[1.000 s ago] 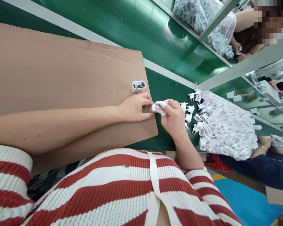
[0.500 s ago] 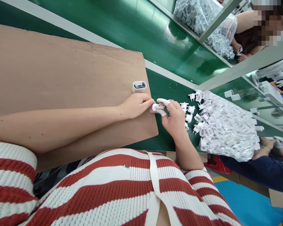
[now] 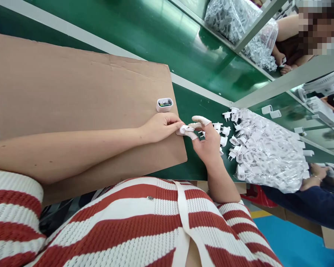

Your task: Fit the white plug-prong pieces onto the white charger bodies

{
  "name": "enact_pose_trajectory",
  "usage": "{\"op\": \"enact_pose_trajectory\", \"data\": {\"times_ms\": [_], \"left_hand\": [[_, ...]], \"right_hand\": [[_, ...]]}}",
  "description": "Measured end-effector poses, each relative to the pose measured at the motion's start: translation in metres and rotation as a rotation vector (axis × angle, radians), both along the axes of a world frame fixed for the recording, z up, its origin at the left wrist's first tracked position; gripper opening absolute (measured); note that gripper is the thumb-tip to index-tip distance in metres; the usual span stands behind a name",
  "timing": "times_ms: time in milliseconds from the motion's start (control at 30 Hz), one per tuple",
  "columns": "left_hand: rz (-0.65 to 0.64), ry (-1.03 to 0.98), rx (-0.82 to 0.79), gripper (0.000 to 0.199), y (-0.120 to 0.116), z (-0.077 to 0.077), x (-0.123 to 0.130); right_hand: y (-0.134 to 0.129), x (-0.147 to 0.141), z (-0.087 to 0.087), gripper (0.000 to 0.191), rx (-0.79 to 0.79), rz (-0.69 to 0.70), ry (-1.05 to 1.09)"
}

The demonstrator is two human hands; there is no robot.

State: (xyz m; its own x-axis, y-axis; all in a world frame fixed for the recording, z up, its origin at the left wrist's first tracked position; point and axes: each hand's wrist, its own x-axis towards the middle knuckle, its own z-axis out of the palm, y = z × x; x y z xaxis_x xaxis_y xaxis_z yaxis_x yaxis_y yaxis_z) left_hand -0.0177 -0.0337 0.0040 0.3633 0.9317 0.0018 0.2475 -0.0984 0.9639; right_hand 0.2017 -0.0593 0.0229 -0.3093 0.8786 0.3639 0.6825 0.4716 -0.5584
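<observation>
Between my two hands, over the right edge of the cardboard sheet, is a small white plastic piece. My left hand pinches its left side with thumb and fingertips. White covers wrap the thumb and fingertips of my right hand, which grips the piece's other side while one covered finger is lifted. Just above my left hand, a white oval housing stands on the cardboard, its open top showing green and coloured parts inside.
White plug pieces lie right of my right hand, beside a clear plastic bag full of them. Another full bag sits beyond a metal frame. Other people's hands and arms show at the right.
One covered finger of my right hand has lifted away from the white piece. My left hand keeps its pinch. The view has shifted slightly.
</observation>
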Motion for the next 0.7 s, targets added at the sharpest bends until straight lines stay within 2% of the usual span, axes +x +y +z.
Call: {"op": "enact_pose_trajectory", "data": {"times_ms": [133, 200, 267, 333, 367, 433, 500, 567, 633, 700], "left_hand": [[-0.028, -0.010, 0.013, 0.038, 0.000, -0.003, -0.001], [-0.126, -0.012, 0.104, 0.043, -0.002, -0.004, -0.003], [-0.211, 0.044, 0.234, 0.043, -0.005, -0.003, -0.004], [-0.215, 0.101, 0.309, 0.039, -0.008, 0.004, -0.007], [-0.188, 0.108, 0.323, 0.039, -0.008, 0.010, -0.008], [-0.095, 0.075, 0.340, 0.042, -0.003, 0.027, -0.012], [0.044, 0.056, 0.382, 0.045, 0.015, 0.044, -0.018], [0.184, 0.126, 0.428, 0.051, 0.048, 0.056, -0.027], [0.279, 0.275, 0.429, 0.059, 0.091, 0.058, -0.038], [0.348, 0.370, 0.334, 0.060, 0.137, 0.050, -0.052]], "right_hand": [[0.001, 0.001, -0.002, 0.036, -0.038, -0.027, -0.005], [0.001, 0.002, -0.001, 0.037, -0.068, -0.017, 0.022], [0.004, 0.006, 0.004, 0.048, -0.135, 0.041, 0.081], [0.010, 0.016, 0.011, 0.058, -0.173, 0.051, 0.181], [0.014, 0.024, 0.014, 0.059, -0.157, 0.006, 0.234], [0.022, 0.042, 0.020, 0.047, -0.086, -0.158, 0.279], [0.028, 0.059, 0.022, 0.030, -0.081, -0.284, 0.182], [0.030, 0.070, 0.021, 0.024, -0.143, -0.285, -0.027], [0.031, 0.073, 0.017, 0.036, -0.181, -0.204, -0.265], [0.031, 0.069, 0.013, 0.055, -0.173, -0.131, -0.445]]}}
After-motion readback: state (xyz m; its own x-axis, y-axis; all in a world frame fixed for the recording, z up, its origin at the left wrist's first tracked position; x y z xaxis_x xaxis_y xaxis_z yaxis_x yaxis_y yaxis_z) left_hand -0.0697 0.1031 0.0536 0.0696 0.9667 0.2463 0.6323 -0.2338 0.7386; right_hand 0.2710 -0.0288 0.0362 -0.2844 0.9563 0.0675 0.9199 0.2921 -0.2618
